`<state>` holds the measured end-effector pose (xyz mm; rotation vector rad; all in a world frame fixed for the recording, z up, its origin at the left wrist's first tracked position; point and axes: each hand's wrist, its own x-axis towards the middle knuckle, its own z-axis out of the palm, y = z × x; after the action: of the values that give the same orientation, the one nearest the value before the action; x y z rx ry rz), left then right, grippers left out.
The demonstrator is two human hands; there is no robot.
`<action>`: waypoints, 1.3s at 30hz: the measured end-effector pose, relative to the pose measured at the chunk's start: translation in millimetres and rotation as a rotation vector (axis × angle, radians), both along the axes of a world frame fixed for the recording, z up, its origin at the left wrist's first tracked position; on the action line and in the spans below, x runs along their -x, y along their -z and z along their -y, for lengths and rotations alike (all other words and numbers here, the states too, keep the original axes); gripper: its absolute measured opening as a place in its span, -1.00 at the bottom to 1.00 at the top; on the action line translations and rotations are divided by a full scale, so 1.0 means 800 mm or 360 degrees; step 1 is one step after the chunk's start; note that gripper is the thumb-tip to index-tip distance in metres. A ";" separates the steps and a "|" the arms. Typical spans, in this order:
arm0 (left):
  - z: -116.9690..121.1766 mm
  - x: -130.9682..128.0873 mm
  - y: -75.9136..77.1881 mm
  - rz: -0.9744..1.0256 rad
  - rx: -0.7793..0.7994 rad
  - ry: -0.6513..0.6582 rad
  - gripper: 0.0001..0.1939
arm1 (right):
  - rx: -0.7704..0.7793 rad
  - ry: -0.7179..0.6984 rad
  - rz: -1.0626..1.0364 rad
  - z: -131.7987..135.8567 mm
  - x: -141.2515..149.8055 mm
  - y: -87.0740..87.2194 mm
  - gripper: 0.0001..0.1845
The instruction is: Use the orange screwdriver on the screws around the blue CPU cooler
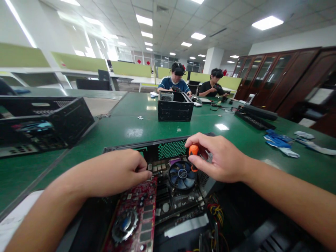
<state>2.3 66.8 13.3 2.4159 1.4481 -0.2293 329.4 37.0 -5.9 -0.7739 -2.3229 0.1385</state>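
Observation:
My right hand (217,157) grips a screwdriver (193,150) by its orange and black handle, above the right side of a CPU cooler fan (183,175). Its shaft and tip are hidden from view. My left hand (128,168) is closed, thumb against curled fingers, at the far upper corner of a red graphics card (147,217). What lies between those fingers I cannot make out. The card's round fan faces up toward me. Around both sits an open black computer case (118,144), with a motherboard (178,201) and coloured cables (216,211) inside.
Another open case (174,110) stands farther back on the green table (126,122), and one more (73,120) is at left. Blue and white gloves (280,141) and black keyboards (254,119) lie at right. Two people (172,83) sit across the table.

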 end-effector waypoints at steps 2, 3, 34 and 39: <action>0.000 0.000 0.001 -0.0003 0.0003 0.0001 -0.56 | 0.0004 -0.0037 -0.0047 0.003 0.003 0.000 -0.73; -0.001 0.000 0.001 -0.0006 0.0002 -0.0003 -0.57 | 0.0011 -0.0059 -0.0067 0.004 0.004 0.000 -0.71; 0.003 -0.001 -0.002 0.0005 0.0048 -0.0022 -0.56 | -0.0082 -0.0112 0.0120 -0.003 0.008 0.007 -0.72; 0.005 -0.002 -0.004 -0.0011 0.0037 -0.0030 -0.57 | -0.0097 -0.0099 0.0209 0.003 0.005 0.003 -0.62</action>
<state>4.0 62.9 16.6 2.3843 1.4621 -0.2495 325.3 34.3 -8.6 -0.6993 -2.4645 0.0455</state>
